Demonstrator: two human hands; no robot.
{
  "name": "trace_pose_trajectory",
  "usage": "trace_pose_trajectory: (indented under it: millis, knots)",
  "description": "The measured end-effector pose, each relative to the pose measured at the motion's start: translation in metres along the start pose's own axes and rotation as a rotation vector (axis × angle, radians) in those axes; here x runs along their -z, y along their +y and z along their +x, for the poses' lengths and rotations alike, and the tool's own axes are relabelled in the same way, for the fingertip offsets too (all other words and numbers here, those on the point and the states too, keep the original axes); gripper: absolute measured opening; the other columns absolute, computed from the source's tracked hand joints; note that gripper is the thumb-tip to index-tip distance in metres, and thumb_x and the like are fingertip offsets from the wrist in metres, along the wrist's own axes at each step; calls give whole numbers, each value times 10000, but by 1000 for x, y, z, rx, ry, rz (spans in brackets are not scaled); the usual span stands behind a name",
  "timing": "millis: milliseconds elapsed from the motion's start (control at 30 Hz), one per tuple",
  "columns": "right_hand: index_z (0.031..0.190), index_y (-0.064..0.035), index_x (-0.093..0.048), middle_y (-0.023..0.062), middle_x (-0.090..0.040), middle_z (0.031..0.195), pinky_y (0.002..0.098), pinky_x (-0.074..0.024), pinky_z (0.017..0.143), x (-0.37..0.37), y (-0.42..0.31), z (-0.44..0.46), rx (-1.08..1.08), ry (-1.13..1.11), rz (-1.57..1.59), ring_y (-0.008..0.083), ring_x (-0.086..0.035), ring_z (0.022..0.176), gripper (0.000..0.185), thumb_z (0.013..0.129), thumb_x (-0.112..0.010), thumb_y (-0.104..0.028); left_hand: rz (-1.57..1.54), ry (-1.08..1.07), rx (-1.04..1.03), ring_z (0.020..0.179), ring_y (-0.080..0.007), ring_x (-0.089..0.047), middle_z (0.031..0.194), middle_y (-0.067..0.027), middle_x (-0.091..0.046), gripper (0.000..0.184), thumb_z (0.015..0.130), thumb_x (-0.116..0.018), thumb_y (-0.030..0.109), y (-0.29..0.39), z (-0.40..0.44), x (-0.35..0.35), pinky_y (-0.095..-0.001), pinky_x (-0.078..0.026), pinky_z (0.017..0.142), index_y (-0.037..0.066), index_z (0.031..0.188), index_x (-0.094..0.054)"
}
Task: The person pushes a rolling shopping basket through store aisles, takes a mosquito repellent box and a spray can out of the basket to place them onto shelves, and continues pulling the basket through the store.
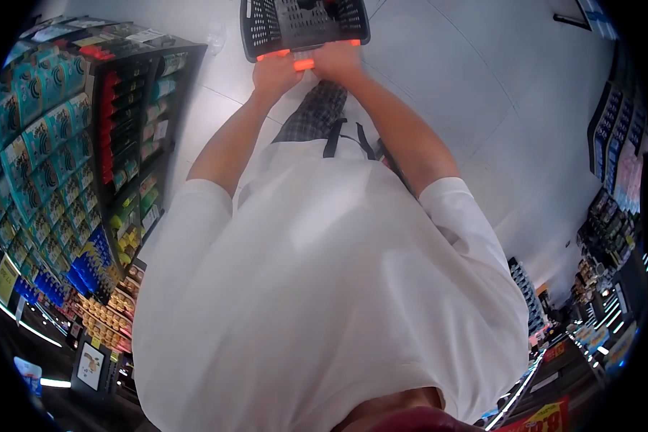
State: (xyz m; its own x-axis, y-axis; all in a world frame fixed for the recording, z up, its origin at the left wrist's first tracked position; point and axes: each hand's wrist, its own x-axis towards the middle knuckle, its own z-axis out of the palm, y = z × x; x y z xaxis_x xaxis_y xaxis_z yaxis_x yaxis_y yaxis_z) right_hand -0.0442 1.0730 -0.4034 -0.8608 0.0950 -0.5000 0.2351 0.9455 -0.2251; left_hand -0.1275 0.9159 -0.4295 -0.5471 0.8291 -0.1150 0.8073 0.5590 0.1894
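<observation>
Both of my hands are closed side by side on the orange handle of a dark grey shopping cart with perforated sides. My left hand wraps the left part of the bar. Close beside it, my right hand grips the right part. Orange shows between the two hands and at their outer edges. Something dark lies inside the cart, cut off by the top of the view and too unclear to name. Both arms reach forward from a white T-shirt, with dark checked shorts below its hem.
Along the left stands a tall shelf stacked with teal packs, with red, blue and yellow goods further on. Pale tiled floor stretches ahead and to the right. More stocked shelves line the far right. A small screen shows at lower left.
</observation>
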Motion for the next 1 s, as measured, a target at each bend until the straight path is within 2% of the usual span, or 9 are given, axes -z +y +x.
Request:
trace_pose_trajectory:
  millis: [100,167,200,267,400,600,700,900,1000]
  knots:
    - [884,-148,-729,82,-719,865,408,-548,680,21,21,39,28,-27,-89,266,-701,817,208,796,-604,-289,-57,-192,111,654,-283,-678,694,-94,-671,298,700,-692,390,0,39,21,-422,-544,576,115,816,-677]
    - [901,-152,-730,71,-718,874,404,-541,698,41,32,61,73,-52,-121,254,-698,811,240,782,-638,-339,-97,-75,133,663,-278,-680,701,-82,-676,278,685,-681,376,-6,57,15,-414,-541,569,127,809,-681]
    - [892,-128,-709,102,-700,862,416,-540,722,42,40,79,97,-88,-177,279,-686,827,245,790,-638,-339,-99,-171,148,672,-273,-685,707,-77,-682,251,690,-668,365,-10,72,21,-411,-534,560,137,791,-689]
    - [856,-130,-711,115,-695,839,423,-544,718,61,49,100,124,16,-206,294,-683,807,235,796,-629,-342,-110,-176,217,687,-271,-692,730,-91,-691,252,700,-657,358,-16,97,26,-408,-523,567,130,799,-700]
    - [833,-124,-714,124,-692,801,430,-545,695,91,73,142,168,-5,-189,318,-679,772,253,799,-625,-358,-178,-105,250,685,-275,-685,723,-93,-681,214,734,-641,313,-25,134,36,-415,-527,611,114,786,-697]
    - [818,-117,-715,139,-692,790,439,-546,687,131,89,198,258,-4,-236,330,-679,757,288,808,-612,-386,-294,-251,343,794,-292,-686,842,-142,-689,244,739,-633,283,-48,189,72,-412,-541,695,77,845,-709]
    - [811,-117,-717,147,-691,793,441,-547,691,152,93,225,298,-18,-252,330,-680,758,304,811,-606,-400,-357,-252,419,830,-322,-685,874,-157,-695,246,737,-619,267,-64,220,74,-425,-545,742,75,856,-719]
    - [823,-112,-723,153,-693,801,446,-550,703,201,99,292,400,-23,-294,344,-681,762,306,807,-612,-397,-407,-340,493,884,-343,-678,896,-195,-694,292,719,-600,291,-105,278,95,-441,-541,780,55,843,-719]
    - [830,-103,-725,159,-693,812,444,-549,714,224,100,334,449,-44,-312,347,-682,776,307,804,-613,-387,-438,-314,572,899,-349,-673,908,-210,-689,330,709,-601,316,-129,306,99,-442,-538,791,42,852,-716]
